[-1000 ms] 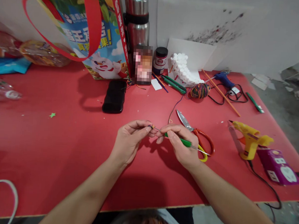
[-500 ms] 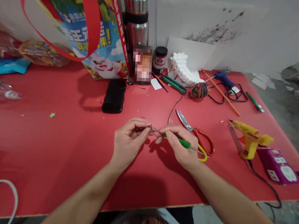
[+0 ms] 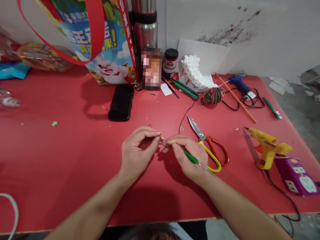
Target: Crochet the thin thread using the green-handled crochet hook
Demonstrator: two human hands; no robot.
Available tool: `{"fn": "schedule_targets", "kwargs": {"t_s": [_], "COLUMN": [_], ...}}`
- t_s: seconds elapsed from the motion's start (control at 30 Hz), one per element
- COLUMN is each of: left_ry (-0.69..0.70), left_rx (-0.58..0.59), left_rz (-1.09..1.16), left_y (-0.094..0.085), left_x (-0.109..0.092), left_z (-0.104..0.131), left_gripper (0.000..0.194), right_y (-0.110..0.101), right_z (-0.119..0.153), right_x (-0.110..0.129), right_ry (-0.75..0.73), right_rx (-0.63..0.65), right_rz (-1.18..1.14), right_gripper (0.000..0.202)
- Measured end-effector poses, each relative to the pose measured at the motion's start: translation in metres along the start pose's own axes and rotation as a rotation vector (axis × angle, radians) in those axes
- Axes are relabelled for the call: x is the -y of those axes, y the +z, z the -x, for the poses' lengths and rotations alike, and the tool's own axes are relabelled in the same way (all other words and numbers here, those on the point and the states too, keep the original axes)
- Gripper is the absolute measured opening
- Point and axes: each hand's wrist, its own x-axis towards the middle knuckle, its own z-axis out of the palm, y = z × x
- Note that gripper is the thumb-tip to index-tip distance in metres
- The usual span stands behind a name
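Note:
My left hand (image 3: 139, 144) is closed, thumb and forefinger pinching a tiny piece of yarn work (image 3: 160, 135), mostly hidden by the fingertips. My right hand (image 3: 189, 153) is wrapped round a crochet hook with a green handle (image 3: 190, 157). Its metal shaft points left to the left fingertips, and the rear end sticks out over the right wrist. A dark strand of yarn (image 3: 181, 121) runs from a multicoloured yarn ball (image 3: 213, 96) down to the hands. Just right of my right hand lie scissors (image 3: 197, 129) with one red-orange and one yellow handle loop.
A yellow glue gun (image 3: 267, 145) rests by a purple box (image 3: 298, 175) at right. Behind are a green cutter (image 3: 185, 89), a blue glue gun (image 3: 238, 82), an orange stick (image 3: 236, 98) and a white model (image 3: 194, 71). Left stand a black case (image 3: 121, 103) and a gift bag (image 3: 107, 52).
My right hand has shifted slightly left and the crochet hook has turned in it, with less of the green handle showing. The left hand keeps its pinch almost in place.

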Motion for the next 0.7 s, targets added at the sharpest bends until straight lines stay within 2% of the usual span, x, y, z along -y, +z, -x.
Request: {"fn": "schedule_targets", "kwargs": {"t_s": [0.07, 0.17, 0.3, 0.47, 0.7], "left_ry": [-0.192, -0.47, -0.618, -0.639, -0.475], "left_rx": [-0.01, -0.021, -0.035, -0.04, 0.009], "left_rz": [0.151, 0.38, 0.545, 0.531, 0.362], "left_y": [0.002, 0.0045, 0.0062, 0.0058, 0.0016], "left_x": [-0.0007, -0.0013, -0.0009, -0.0015, -0.0029], "left_z": [0.0003, 0.0001, -0.002, -0.0031, -0.0026], "left_gripper": [0.006, 0.008, 0.013, 0.016, 0.009], "right_y": [0.0003, 0.0012, 0.0023, 0.0017, 0.0011], "right_z": [0.0012, 0.0013, -0.0008, -0.0018, -0.0015], "right_x": [-0.0006, -0.0022, -0.0039, -0.0041, -0.0037], "right_ry": [0.0, 0.105, 0.157, 0.179, 0.157], "right_rx": [0.009, -0.002, -0.04, -0.059, -0.049], "right_rz": [0.012, -0.139, -0.303, -0.302, -0.263], "right_gripper": [0.02, 0.019, 0.017, 0.015, 0.014]}}
